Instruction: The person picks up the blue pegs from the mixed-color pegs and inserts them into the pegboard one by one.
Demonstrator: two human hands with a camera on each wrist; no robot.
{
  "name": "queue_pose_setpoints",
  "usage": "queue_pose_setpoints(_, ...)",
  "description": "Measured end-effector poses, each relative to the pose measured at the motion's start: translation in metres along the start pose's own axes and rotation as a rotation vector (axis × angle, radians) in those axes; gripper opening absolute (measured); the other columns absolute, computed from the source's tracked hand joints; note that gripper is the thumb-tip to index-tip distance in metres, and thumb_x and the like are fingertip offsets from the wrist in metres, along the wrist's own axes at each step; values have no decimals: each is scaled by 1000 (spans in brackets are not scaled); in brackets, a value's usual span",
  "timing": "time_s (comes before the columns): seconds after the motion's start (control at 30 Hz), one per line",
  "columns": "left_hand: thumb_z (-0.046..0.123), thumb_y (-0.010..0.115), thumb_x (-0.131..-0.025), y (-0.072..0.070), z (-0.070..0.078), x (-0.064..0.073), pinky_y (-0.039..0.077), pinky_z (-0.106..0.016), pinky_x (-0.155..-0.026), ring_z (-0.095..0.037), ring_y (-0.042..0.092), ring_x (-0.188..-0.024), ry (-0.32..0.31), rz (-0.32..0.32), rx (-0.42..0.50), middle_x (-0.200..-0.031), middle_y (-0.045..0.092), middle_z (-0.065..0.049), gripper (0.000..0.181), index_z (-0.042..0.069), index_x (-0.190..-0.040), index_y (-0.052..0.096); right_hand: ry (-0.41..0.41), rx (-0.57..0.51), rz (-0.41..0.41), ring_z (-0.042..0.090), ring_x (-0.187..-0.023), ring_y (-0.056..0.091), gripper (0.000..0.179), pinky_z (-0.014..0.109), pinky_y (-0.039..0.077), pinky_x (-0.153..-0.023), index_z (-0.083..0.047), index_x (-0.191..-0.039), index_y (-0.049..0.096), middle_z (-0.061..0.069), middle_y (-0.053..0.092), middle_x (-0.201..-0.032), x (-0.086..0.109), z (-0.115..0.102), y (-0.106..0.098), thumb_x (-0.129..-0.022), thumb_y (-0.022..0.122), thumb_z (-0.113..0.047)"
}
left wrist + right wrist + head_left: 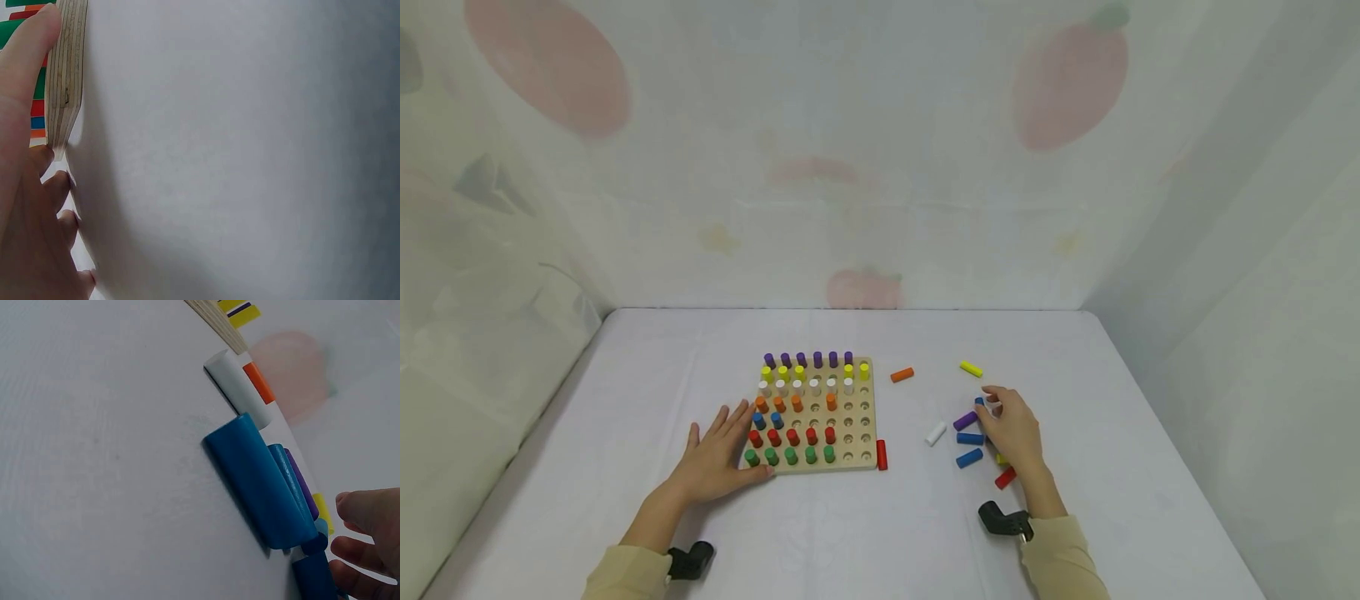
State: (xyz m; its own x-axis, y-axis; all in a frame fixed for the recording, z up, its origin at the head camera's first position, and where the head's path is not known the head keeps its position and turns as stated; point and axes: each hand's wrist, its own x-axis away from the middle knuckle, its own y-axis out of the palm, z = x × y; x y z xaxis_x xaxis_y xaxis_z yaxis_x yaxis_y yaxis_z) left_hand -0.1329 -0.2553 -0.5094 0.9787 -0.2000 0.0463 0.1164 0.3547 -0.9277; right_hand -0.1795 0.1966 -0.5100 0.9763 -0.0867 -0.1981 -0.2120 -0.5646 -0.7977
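Ideally, the left hand [718,458], fingers spread, braces the pegboard [857,430], while the right hand [1013,427], its grasp impossible to tell, should isolate one blue peg [979,401].

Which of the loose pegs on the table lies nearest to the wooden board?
The red peg beside the board, near its lower right corner; all others, even the loose orange peg, lie farther away.

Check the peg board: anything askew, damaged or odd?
Nothing visibly damaged. On the board, from the left, the yellow pegs stop after three, then resume after a gap; the orange pegs skip one hole. Other rows run unbroken, so these look odd.
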Motion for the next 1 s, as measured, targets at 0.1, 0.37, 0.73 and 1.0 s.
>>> queue_pose_setpoints(0.1,72,62,-65,-1,1,1,-2,-72,-99,-44,14,-137,-2,-2,4,-152,22,-13,109,13,-148,21,0,28,-11,20,-83,57,35,35,51,-70,-10,-116,61,7,64,-99,1,1,0,-84,67,-25)
queue_pose_setpoints(0.37,72,62,-65,-2,2,0,-2,-72,-100,-43,13,-138,-9,-6,10,-152,22,-13,109,13,-147,22,-16,74,-15,19,-77,56,34,31,49,-64,-7,-113,63,7,64,-92,1,4,1,-83,68,-23)
queue_pose_setpoints(0.73,72,63,-64,-2,3,0,-3,-72,-100,-43,13,-138,-11,-9,16,-152,23,-13,109,13,-147,22,30,86,-88,19,-77,53,32,32,50,-67,-6,-112,64,8,61,-91,-1,1,-2,-84,66,-22)
queue_pose_setpoints(1.0,70,64,-65,-3,4,1,-2,-72,-99,-43,13,-138,-8,-9,20,-152,23,-14,109,12,-147,23,23,83,-100,19,-72,50,31,28,46,-63,-5,-111,65,9,60,-89,-5,-1,-2,-83,66,-19)
